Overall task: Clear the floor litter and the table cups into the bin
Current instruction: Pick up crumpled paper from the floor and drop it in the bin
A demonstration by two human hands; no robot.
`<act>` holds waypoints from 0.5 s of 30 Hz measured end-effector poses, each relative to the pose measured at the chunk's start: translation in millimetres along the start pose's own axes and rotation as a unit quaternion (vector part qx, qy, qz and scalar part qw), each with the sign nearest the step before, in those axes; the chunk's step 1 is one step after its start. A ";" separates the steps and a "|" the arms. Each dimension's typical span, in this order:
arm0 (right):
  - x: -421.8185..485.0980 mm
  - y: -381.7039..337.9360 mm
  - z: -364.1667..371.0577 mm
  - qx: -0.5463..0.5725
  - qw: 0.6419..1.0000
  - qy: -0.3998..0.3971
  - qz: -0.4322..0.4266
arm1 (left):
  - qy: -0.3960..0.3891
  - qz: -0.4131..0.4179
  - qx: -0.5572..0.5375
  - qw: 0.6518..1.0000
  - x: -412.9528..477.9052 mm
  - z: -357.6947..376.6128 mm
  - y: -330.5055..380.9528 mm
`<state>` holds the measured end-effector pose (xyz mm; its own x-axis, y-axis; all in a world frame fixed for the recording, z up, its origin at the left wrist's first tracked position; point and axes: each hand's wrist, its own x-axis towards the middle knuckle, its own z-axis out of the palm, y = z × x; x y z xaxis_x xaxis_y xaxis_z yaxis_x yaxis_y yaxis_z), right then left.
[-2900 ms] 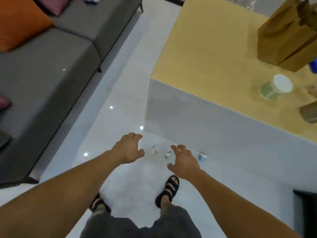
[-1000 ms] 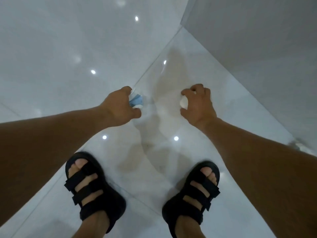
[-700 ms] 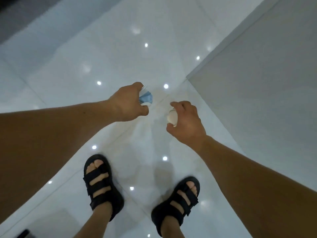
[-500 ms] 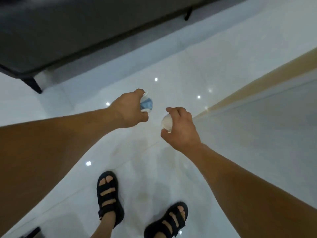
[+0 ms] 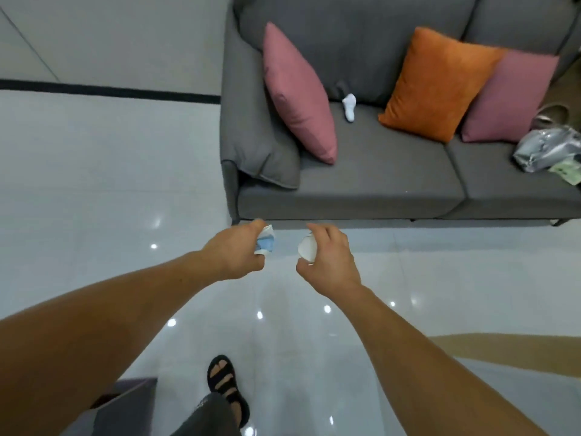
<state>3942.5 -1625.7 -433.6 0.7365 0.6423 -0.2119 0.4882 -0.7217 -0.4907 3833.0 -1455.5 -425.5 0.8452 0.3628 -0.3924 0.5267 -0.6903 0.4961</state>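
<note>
A grey fabric sofa (image 5: 377, 184) stands far and right of centre on the glossy white tiled floor (image 5: 94, 184). On its seat, from left to right, are a leaning pink square cushion (image 5: 298, 92), a small white sock (image 5: 349, 107) at the back, an orange square cushion (image 5: 437, 83), a second pink cushion (image 5: 509, 99) partly behind the orange one, and a crumpled silver foil bag (image 5: 547, 149) at the right edge. Nearer, above the floor before the sofa's front, the left hand (image 5: 235, 253) holds a crumpled blue-and-white paper (image 5: 265, 243). Just right of it, the right hand (image 5: 330, 256) holds a crumpled white paper (image 5: 306, 248). A black strapped sandal (image 5: 226, 385) is on the floor near, below the hands. The tan wooden desk (image 5: 503, 350) shows at near right.

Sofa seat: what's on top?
A pink cushion, white sock, orange cushion, second pink cushion, crumpled silver bag. Anything behind the cushions is covered.
</note>
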 end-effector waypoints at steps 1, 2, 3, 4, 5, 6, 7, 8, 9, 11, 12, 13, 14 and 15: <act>4.0 -21.5 -1.7 -0.005 1.000 -0.006 -0.015 | 0.013 -0.008 -0.004 1.000 -8.6 -17.5 -11.6; 8.1 -41.4 -1.4 -0.010 0.999 -0.015 -0.029 | 0.024 -0.018 -0.008 1.000 -15.4 -33.2 -23.8; 12.4 -60.1 0.2 -0.016 0.998 -0.027 -0.046 | 0.034 -0.030 -0.012 0.999 -21.0 -47.5 -36.0; 16.6 -76.8 2.4 -0.024 0.997 -0.040 -0.063 | 0.045 -0.046 -0.016 0.998 -25.7 -59.8 -48.2; 21.4 -91.4 5.4 -0.030 0.995 -0.053 -0.079 | 0.054 -0.061 -0.022 0.996 -28.9 -70.1 -60.1; 27.4 -104.7 8.1 -0.033 0.993 -0.065 -0.093 | 0.062 -0.076 -0.030 0.995 -31.3 -79.1 -70.8; 32.5 -114.5 11.0 -0.034 0.991 -0.078 -0.104 | 0.067 -0.087 -0.037 0.993 -32.8 -84.7 -79.2; 42.5 -127.5 14.0 -0.039 0.988 -0.094 -0.120 | 0.076 -0.101 -0.046 0.991 -33.6 -92.8 -89.3; 51.5 -138.0 16.7 -0.044 0.984 -0.110 -0.131 | 0.079 -0.113 -0.053 0.989 -33.8 -98.9 -96.9; 77.9 -162.0 20.4 -0.051 0.978 -0.134 -0.154 | 0.096 -0.141 -0.068 0.983 -30.8 -116.4 -112.2; 94.0 -175.3 21.6 -0.056 0.973 -0.142 -0.171 | 0.109 -0.158 -0.074 0.979 -28.6 -127.6 -120.1; 110.7 -189.2 21.9 -0.061 0.969 -0.146 -0.188 | 0.126 -0.174 -0.080 0.973 -26.3 -139.8 -127.8; 127.9 -203.9 21.6 -0.065 0.964 -0.150 -0.208 | 0.143 -0.190 -0.085 0.968 -24.6 -152.5 -135.2; 144.7 -218.5 20.9 -0.064 0.960 -0.154 -0.226 | 0.161 -0.207 -0.092 0.961 -23.9 -164.7 -142.0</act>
<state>3932.6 -1369.7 -374.7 0.2727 0.9284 -0.2524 0.7933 -0.3654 -0.4869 3753.0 -1263.1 -359.0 0.5288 0.7771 -0.3412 0.8058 -0.3334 0.4895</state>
